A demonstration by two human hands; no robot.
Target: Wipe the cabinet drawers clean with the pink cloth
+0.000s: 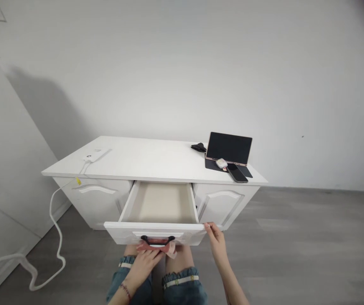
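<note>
A drawer [162,203] stands pulled out from the white desk [150,159], its pale bottom bare. My left hand [146,262] presses a pink cloth [156,246] against the drawer's front panel, at and just below the black handle [158,241]. Part of the cloth hangs loose to the right of the fingers, and the fingertips are partly hidden by it. At the panel's top right corner, my right hand [216,242] grips the edge, fingers bent over it.
On the desk's right side are a tablet [229,147] on a dark cover, a phone [237,173], a small white case [221,163] and a black folded item [198,147]. A white power strip [97,156] lies left, its cord [59,237] trailing floorward. A white cabinet [4,140] stands left.
</note>
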